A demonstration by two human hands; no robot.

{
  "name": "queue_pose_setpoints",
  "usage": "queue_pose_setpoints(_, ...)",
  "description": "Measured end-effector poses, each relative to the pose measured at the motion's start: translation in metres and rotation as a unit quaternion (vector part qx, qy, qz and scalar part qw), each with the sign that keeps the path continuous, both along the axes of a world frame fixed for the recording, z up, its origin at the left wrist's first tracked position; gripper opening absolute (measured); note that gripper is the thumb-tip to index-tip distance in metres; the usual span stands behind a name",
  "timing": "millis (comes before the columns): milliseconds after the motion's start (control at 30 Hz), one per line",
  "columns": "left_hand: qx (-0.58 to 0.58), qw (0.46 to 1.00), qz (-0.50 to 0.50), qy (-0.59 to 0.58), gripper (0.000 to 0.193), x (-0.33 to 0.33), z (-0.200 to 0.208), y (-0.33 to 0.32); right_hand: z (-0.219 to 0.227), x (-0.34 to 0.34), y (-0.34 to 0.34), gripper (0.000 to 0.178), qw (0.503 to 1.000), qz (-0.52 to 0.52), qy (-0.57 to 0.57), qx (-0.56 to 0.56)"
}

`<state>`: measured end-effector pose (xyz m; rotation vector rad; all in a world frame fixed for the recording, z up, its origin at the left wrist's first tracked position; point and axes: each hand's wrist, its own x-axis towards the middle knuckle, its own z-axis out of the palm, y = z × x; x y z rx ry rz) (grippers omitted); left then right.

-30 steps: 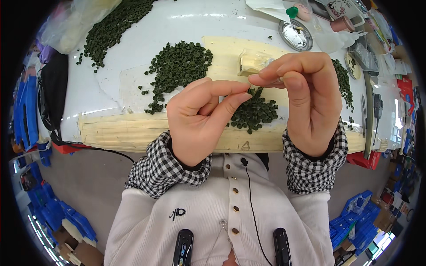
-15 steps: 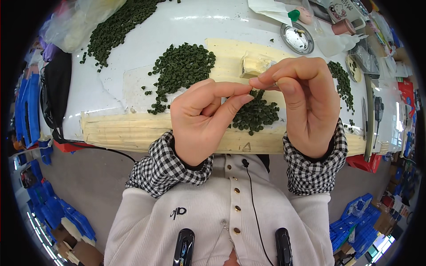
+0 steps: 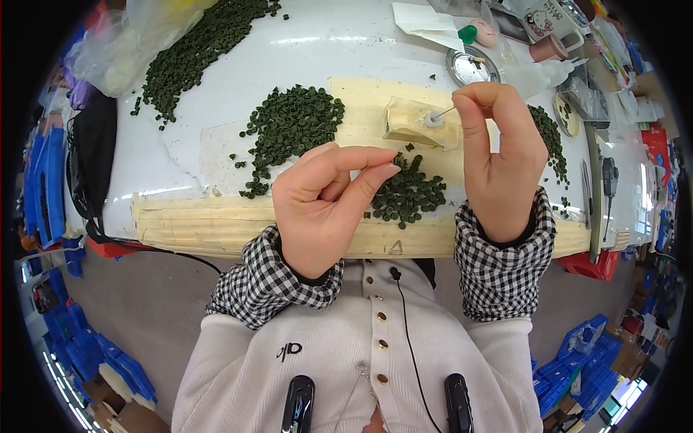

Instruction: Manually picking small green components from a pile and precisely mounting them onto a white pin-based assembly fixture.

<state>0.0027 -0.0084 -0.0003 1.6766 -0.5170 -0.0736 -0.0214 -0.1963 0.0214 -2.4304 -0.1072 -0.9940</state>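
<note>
My right hand pinches a thin pin between thumb and forefinger. The pin's far end reaches a white blob on a small tape-covered block. To its left and nearer me, my left hand is closed in a thumb-and-forefinger pinch; whatever lies between its tips is hidden or too small to name. Just right of those fingertips is a small pile of dark green cup-like pieces. A larger pile of the same pieces spreads beyond my left hand.
More green pieces lie in a heap at the far left and a strip at the right. A round metal tin, thread spool and white squeeze bottle stand back right. Wooden edging runs along the table's front.
My right hand has drawn away from the left, bringing the pin to the white blob on the block. The left hand keeps its pinch, a little lower. The view has shifted slightly.
</note>
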Motion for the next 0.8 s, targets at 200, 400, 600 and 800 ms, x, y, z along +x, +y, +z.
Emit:
queue_pose_setpoints(200,-0.003,1.000,-0.001,-0.006,0.016,0.000,0.001,0.000,0.002,-0.003,-0.001,0.012,0.999,0.009,0.035,-0.037)
queue_pose_setpoints(400,0.005,1.000,-0.002,-0.019,0.016,0.001,0.002,0.001,0.025,-0.034,0.011,0.018,0.989,0.052,0.110,0.081)
queue_pose_setpoints(600,0.002,0.999,-0.001,-0.032,0.017,0.001,0.000,0.001,0.011,-0.045,0.022,0.026,0.958,0.135,0.166,0.192)
queue_pose_setpoints(800,0.013,0.999,-0.005,-0.033,0.018,0.000,-0.001,0.001,-0.001,-0.047,0.025,0.031,0.952,0.155,0.167,0.205)
